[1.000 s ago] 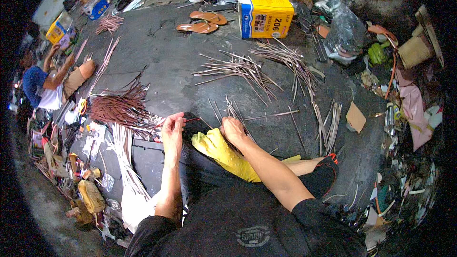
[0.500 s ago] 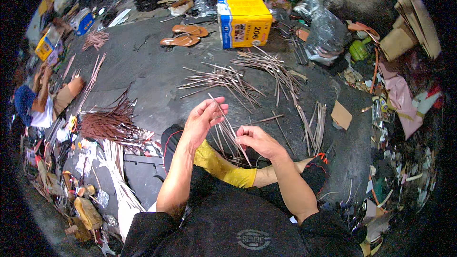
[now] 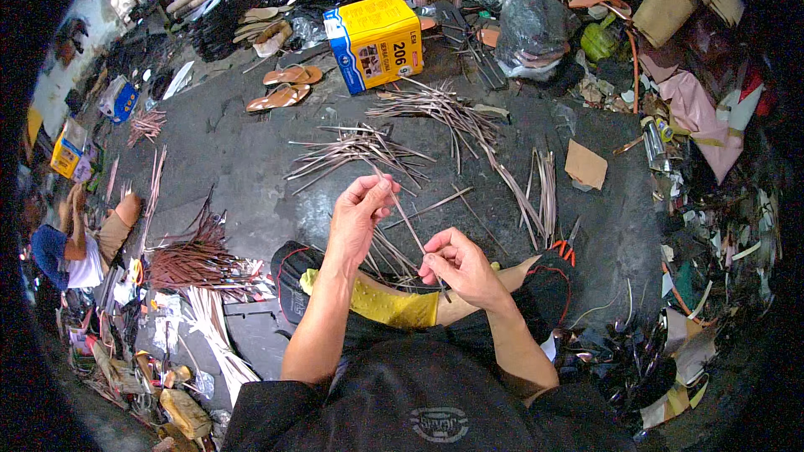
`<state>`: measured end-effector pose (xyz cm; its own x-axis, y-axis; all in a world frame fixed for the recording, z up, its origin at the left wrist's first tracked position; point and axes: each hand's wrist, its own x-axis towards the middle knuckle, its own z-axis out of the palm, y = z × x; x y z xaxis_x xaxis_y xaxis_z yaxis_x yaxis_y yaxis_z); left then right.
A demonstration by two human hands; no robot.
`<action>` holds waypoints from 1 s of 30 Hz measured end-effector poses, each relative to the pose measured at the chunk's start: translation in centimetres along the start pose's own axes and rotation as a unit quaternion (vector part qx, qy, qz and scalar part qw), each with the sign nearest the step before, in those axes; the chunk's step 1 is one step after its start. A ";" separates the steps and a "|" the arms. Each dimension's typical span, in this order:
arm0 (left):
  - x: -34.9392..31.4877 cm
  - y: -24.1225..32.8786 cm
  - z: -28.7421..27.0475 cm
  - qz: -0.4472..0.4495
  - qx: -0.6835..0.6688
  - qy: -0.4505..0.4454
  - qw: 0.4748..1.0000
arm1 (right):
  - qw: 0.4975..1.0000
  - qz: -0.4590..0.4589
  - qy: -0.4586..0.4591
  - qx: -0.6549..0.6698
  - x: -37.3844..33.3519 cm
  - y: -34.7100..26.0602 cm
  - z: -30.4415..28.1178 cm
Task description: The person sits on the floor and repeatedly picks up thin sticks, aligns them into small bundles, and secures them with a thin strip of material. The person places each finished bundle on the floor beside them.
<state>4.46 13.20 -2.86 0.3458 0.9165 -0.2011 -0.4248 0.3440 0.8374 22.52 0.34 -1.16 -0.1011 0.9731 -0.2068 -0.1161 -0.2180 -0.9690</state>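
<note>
A thin grey-brown strip [image 3: 409, 223] slants between my two hands over my crossed legs. My left hand [image 3: 358, 216] pinches its upper part between thumb and fingertips. Lower down, my right hand [image 3: 463, 266] grips it with thumb and forefinger, and its end sticks out below. Some similar strips [image 3: 394, 255] lie on the floor, partly behind my hands and the yellow cloth [image 3: 402, 301] around my leg. Beyond my left hand is a loose pile of strips [image 3: 360, 149]. A second pile [image 3: 444, 111] spreads farther back, and a narrow bunch [image 3: 544, 199] rests to the right.
Orange-handled cutters [image 3: 568, 244] lie by my right knee, near a cardboard piece [image 3: 586, 164]. A yellow box [image 3: 378, 43] and sandals [image 3: 283, 88] stand at the back. Reddish-brown strips [image 3: 191, 264] and pale strips [image 3: 216, 331] lie left. Another person [image 3: 71, 247] sits far left. Scraps [image 3: 695, 226] heap right.
The view has shifted, so the floor things sit differently in the picture. Both hands keep the strip pinched; the right hand's fingers have moved a little along or around it.
</note>
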 end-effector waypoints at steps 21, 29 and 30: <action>-2.0 -1.7 0.8 0.079 0.181 0.028 0.980 | 0.939 -0.274 0.053 -0.203 -1.6 -1.7 1.6; -5.5 -0.9 3.0 0.065 0.217 0.006 0.974 | 0.998 -0.051 0.017 0.017 1.5 0.9 1.4; -5.6 -0.9 2.9 0.053 0.204 -0.005 0.977 | 0.998 -0.063 0.012 0.027 1.6 1.3 1.3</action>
<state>5.30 7.16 -1.03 0.3277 0.9395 -0.0995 -0.0897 0.1358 0.9867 20.91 1.52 -2.62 -0.0581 0.9944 -0.0879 -0.1801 -0.0971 -0.9789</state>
